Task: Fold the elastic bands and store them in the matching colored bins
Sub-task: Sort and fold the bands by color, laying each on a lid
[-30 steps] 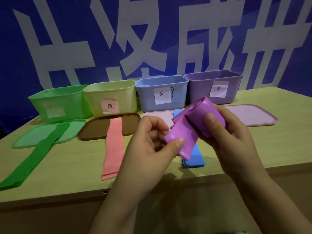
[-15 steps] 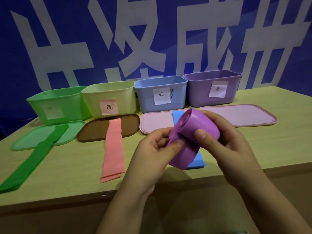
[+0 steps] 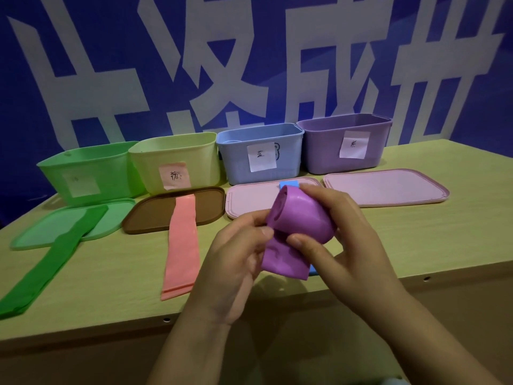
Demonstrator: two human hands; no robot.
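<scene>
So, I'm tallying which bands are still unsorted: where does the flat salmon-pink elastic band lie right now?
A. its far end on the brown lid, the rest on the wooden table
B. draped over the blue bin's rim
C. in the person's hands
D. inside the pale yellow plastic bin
A: the flat salmon-pink elastic band has its far end on the brown lid, the rest running down the wooden table.

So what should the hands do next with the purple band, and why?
Probably keep rolling: the purple band is mostly wound up in the right hand, but a loose tail hangs below, pinched by the left hand. Winding that tail on would finish it, ready for the purple bin.
</scene>
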